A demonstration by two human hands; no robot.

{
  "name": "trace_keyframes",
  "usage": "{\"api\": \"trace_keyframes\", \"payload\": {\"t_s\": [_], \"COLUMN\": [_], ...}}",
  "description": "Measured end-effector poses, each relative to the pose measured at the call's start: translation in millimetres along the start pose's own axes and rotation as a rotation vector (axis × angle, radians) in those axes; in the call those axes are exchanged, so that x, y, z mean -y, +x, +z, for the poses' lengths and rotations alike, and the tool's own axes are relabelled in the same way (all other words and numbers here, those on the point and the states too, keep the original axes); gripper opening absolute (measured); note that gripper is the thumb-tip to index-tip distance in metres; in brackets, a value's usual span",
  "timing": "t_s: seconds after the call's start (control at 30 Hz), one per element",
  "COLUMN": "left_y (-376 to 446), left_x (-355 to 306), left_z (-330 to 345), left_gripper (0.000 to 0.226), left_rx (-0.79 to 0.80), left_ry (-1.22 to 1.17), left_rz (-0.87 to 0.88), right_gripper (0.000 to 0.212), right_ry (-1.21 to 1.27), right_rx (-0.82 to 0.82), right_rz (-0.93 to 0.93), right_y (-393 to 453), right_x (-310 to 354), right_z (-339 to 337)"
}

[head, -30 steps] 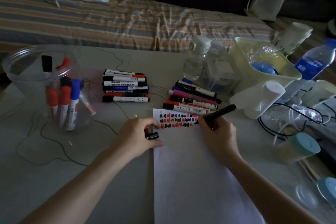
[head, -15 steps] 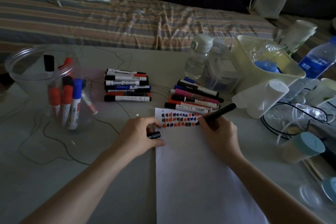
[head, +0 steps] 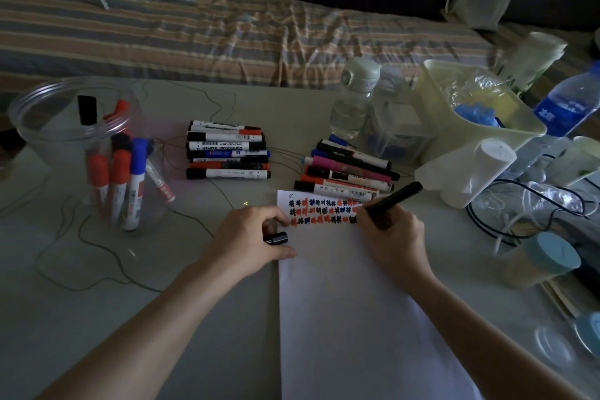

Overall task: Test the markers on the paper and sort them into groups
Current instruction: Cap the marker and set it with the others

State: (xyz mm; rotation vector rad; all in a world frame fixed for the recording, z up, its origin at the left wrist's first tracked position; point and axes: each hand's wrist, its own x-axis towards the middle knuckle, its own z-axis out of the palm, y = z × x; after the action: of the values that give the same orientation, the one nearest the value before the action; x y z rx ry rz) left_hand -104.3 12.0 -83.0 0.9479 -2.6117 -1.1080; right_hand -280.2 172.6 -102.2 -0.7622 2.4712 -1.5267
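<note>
The left hand [head: 250,237] pins the paper [head: 350,302], fingers clamped on the cap [head: 276,238]; the right hand's [head: 391,234] fingers clamp the black marker [head: 393,200], tip on paper — testing. Beyond lie two sorted piles [head: 227,153] — a jar [head: 42,120] probably holds untested ones.

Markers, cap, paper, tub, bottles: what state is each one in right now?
Black marker: uncapped, in right hand, tip on paper.
Cap: off, held in left hand.
Paper: flat, three rows of test marks along its top, blank below.
Left pile: capped, lying stacked.
Right pile: capped, lying stacked.
Tub: open, markers standing inside.
Clear bottle: upright, lid on.
Blue-label bottle: capped.
</note>
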Motion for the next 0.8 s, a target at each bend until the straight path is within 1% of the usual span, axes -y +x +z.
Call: {"api": "trace_keyframes", "payload": {"t_s": [0.13,0.27,0.37,0.47,0.5,0.57,0.67,0.8], "left_y": [0.2,0.2,-0.1,-0.6,-1.3,-5.4,-18.0,-40.9], "left_x": [0.2,1.3,1.1,0.3,0.0,-2.8,-10.4,-17.0], "left_z": [0.1,0.4,0.6,-1.5,-3.1,-8.6,-21.0,-38.8], "left_gripper": [0.046,0.042,0.030,0.017,0.015,0.014,0.012,0.006], "left_rx": [0.001,0.008,0.000,-0.025,-0.038,-0.074,-0.118,-0.169], "left_ry": [0.000,0.017,0.025,0.029,0.035,0.029,-0.024,-0.183], "left_rz": [0.003,0.021,0.062,0.087,0.092,0.102,0.137,0.167], "right_gripper": [0.008,0.009,0.008,0.018,0.020,0.018,0.015,0.018], "right_ry": [0.021,0.006,0.063,0.196,0.211,0.220,0.286,0.437], "right_rx": [-0.036,-0.033,-0.047,-0.084,-0.087,-0.062,-0.003,0.026], "right_rz": [0.000,0.001,0.052,0.119,0.135,0.170,0.221,0.203], "right_y": [1.1,1.1,2.7,3.5,3.6,4.2,5.0,-7.4], "right_x": [-0.7,0.6,0.8,5.8,8.6,16.5,35.5,76.5], "right_z": [-0.4,1.5,0.9,-4.3,-5.6,-6.7,-9.8,-15.6]}}
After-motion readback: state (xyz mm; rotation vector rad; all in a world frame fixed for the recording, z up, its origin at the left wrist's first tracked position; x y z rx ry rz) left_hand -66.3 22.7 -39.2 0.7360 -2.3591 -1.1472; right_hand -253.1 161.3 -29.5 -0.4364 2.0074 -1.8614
